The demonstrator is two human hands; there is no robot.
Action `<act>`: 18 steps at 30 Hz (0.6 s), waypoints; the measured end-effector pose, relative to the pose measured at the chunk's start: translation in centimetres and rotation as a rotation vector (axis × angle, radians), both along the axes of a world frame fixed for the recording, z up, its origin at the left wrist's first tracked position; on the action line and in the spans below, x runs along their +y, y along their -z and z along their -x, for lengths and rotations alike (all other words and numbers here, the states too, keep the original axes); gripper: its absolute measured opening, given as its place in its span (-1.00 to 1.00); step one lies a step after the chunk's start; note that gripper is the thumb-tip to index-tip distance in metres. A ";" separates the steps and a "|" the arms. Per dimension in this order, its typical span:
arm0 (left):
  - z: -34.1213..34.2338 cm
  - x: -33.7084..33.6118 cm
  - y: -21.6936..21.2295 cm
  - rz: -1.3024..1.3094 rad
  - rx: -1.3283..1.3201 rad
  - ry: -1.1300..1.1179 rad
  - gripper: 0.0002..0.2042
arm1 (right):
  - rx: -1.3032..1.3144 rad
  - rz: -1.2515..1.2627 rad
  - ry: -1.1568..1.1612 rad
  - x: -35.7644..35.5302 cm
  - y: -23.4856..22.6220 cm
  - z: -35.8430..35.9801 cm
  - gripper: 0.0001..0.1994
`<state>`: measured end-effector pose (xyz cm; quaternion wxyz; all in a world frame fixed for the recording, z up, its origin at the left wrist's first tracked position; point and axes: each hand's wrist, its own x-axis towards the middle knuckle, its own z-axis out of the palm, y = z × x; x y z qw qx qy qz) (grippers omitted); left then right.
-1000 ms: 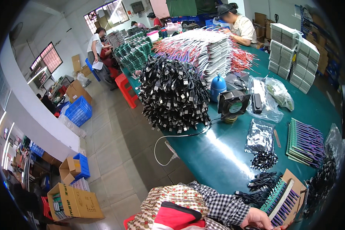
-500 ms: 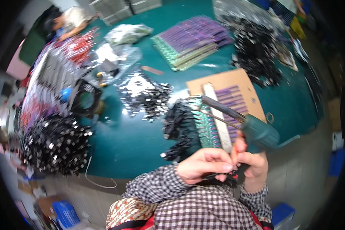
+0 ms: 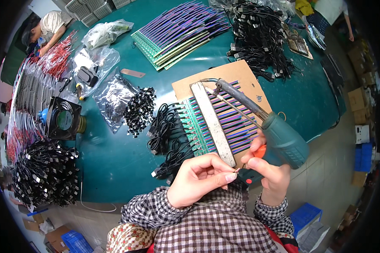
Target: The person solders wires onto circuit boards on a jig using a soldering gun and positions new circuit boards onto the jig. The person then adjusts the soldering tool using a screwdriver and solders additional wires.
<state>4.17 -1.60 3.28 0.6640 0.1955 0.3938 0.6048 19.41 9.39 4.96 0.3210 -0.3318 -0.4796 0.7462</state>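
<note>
The soldering gun [image 3: 278, 137] sits clamped in our right hand [image 3: 269, 175], while our left hand [image 3: 198, 179] pinches a thin wire end [image 3: 236, 170] just beside that grip, so a slip could burn fingers.

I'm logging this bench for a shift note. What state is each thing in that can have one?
Teal soldering gun: gripped in right hand, tip over the striped circuit-board panel.
Left hand: pinching a small wire end.
Black square fan: propped upright; running or not, cannot tell.
Clear plastic bag: lying open, black parts spilled beside it.
</note>
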 end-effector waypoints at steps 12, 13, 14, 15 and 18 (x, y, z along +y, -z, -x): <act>0.2 0.8 0.9 0.092 -0.143 0.082 -0.84 | 0.007 -0.080 -0.017 0.0 0.6 0.3 -0.51; 0.2 0.7 1.2 0.082 -0.168 0.090 -0.84 | 0.003 -0.084 -0.015 0.0 0.8 0.1 -0.51; 0.2 0.6 1.3 0.069 -0.192 0.102 -0.82 | 0.038 -0.050 -0.067 0.0 0.9 -0.1 -0.58; 0.1 0.4 1.4 0.053 -0.196 0.122 -0.82 | 0.040 -0.025 -0.089 0.1 0.9 -0.3 -0.64; -0.2 0.3 1.3 0.092 -0.144 0.043 -0.85 | -0.104 -0.009 -0.154 0.4 0.7 -0.6 -0.82</act>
